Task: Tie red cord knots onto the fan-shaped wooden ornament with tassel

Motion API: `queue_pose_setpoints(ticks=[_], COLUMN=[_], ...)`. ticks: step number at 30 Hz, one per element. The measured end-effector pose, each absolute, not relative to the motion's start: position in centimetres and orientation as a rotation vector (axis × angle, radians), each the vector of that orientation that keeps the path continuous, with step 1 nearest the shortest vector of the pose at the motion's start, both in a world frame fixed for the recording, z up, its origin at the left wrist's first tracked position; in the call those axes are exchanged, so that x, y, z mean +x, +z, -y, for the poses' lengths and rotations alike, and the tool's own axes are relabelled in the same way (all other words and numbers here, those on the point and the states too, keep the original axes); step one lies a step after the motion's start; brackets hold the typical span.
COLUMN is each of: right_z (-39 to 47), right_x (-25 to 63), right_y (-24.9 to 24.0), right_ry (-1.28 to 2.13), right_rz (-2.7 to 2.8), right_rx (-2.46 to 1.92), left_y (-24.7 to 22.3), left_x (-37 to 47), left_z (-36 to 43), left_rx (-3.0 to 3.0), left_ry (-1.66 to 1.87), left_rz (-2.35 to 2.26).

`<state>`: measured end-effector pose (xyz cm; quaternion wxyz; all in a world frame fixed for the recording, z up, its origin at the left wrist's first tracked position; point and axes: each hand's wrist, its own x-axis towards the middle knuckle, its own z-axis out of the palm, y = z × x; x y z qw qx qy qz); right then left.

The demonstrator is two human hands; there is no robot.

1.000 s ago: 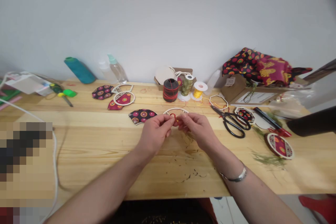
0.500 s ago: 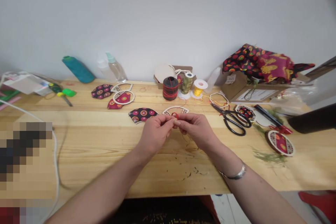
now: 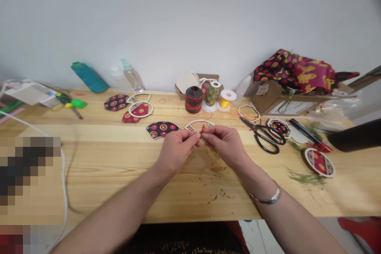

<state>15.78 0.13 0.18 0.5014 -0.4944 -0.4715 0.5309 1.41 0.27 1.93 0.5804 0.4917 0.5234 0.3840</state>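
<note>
My left hand and my right hand meet over the middle of the table, both with thumb and forefinger pinched. Between the fingertips is a short piece of red cord, its upper bit sticking up; the rest is hidden by the fingers. Just behind the hands lies a fan-shaped wooden frame. To the left of it is a fan-shaped piece of patterned dark fabric, partly behind my left hand. Black-handled scissors lie to the right of my right hand.
Spools of red-black cord, green thread and yellow cord stand at the back. A cardboard box with patterned cloth is at the right, near a round ornament. A white cable runs along the left.
The red cord showed as a small loop above the fingers; now it is a narrow upright bit. My fingertips have drawn slightly apart, the right hand moving a little up.
</note>
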Motion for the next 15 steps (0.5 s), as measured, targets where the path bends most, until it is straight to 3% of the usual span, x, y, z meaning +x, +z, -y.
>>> queue_pose_setpoints(ticks=[15], right_z=[-0.07], right_x=[15.99], right_y=[0.35], right_ry=[0.989], right_rz=[1.398], right_rx=[-1.338], left_y=[1.53], left_x=[1.34], left_z=[-0.51], left_rx=[1.074], left_ry=[0.916], left_rz=[-1.173])
